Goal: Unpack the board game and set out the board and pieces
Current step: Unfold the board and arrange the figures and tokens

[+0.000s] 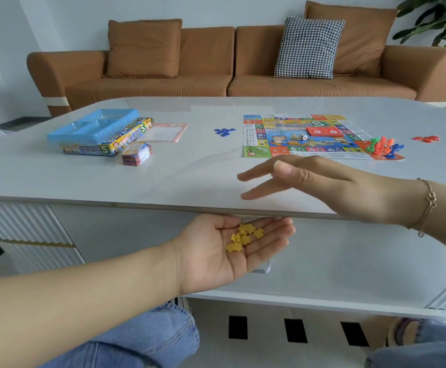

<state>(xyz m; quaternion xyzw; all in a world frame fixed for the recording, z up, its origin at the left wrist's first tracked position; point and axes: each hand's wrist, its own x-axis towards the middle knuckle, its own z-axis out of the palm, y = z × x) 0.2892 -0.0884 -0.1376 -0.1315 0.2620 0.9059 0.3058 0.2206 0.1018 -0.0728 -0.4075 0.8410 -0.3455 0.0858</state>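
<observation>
**Yellow pieces sit in an open palm**

The left hand (224, 251) is palm up, just below the near edge of the table (163, 181). Its fingers are flat and relaxed. A small heap of yellow pieces (243, 237) rests on them. The left arm reaches in from the near left.

The right hand (322, 187) hangs over the table edge, side-on, fingers straight and spread, holding nothing. A bracelet (428, 205) is on its wrist.

Farther back on the right lies the game board (282, 136) with cards and colored figures (383, 147) on it. Blue chips (224, 132) lie left of it. At far left are the blue tray (94, 127), the box (126, 136) and a card stack (137, 154).
</observation>
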